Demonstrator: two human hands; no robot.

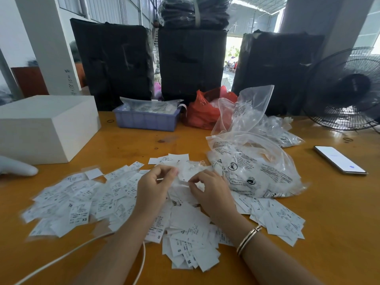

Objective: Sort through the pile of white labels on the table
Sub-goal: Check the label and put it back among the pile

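A wide pile of white labels printed with size letters covers the orange wooden table in front of me. My left hand and my right hand hover over the middle of the pile, fingers curled. Between them they pinch a small clear plastic packet holding white labels, the left hand at its left edge, the right hand at its lower right. A gold bracelet circles my right wrist.
A clear printed plastic bag full of labels lies just right of my hands. Behind stand a blue tray, a red bag, a white box, black bundles and a fan. A phone lies at right; a white cable runs near left.
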